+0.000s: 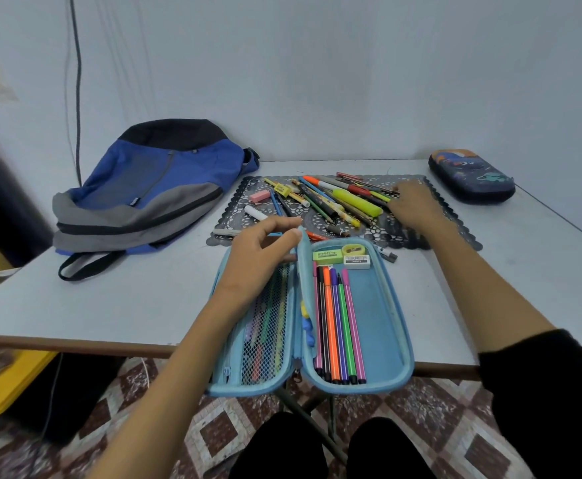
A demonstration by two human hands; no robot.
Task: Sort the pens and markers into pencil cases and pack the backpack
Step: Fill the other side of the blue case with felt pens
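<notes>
White table (110,305), left hand (261,250) pinching blue pencil case (379,305), right hand (417,205) at pens (334,198)

Fingers (398,194) of the right hand (417,206) are blurred.

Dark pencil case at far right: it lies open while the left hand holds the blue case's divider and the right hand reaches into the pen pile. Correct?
No: the head view shows the dark pencil case closed. The left hand holds the blue case's divider, and the right hand reaches into the pen pile.
</notes>
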